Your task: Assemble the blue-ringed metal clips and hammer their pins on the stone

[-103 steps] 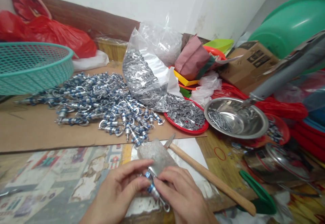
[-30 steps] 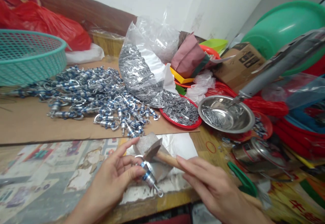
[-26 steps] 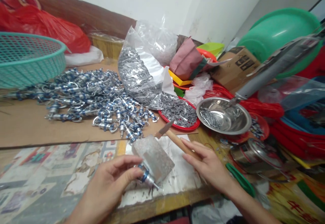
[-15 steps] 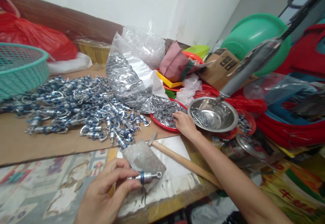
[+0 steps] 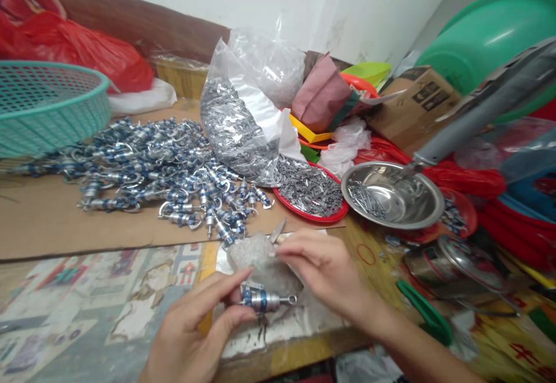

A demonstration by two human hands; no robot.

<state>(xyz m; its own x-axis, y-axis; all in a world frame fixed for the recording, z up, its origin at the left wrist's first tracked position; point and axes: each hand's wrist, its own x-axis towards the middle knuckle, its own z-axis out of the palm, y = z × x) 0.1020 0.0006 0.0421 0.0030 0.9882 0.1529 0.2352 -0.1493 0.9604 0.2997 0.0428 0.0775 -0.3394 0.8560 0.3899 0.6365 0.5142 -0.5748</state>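
Observation:
My left hand (image 5: 204,325) pinches a silver metal fitting (image 5: 264,300) with blue bands and a small ring at its right end, held level near the table's front edge. A flat silver piece lies along its top, by my fingertips. To the right, my right hand (image 5: 330,273) is closed in a pinch, thumb against fingers; whatever sits at its tips is too small to make out. Beneath both hands is a grey metal block (image 5: 256,255). Behind the right hand a pointed metal blade (image 5: 278,230) shows, its wooden handle mostly hidden.
Similar fittings (image 5: 152,168) lie heaped on cardboard (image 5: 39,221) at left, beside a turquoise basket (image 5: 52,116). Behind stand a plastic bag of metal pieces (image 5: 234,128) and a red tray (image 5: 334,216) of flat pieces. A steel bowl (image 5: 417,197) with pins is at right.
My right hand has left the red tray and come back beside the fitting in my left hand. The flat silver piece now shows on top of the fitting. The view has shifted slightly.

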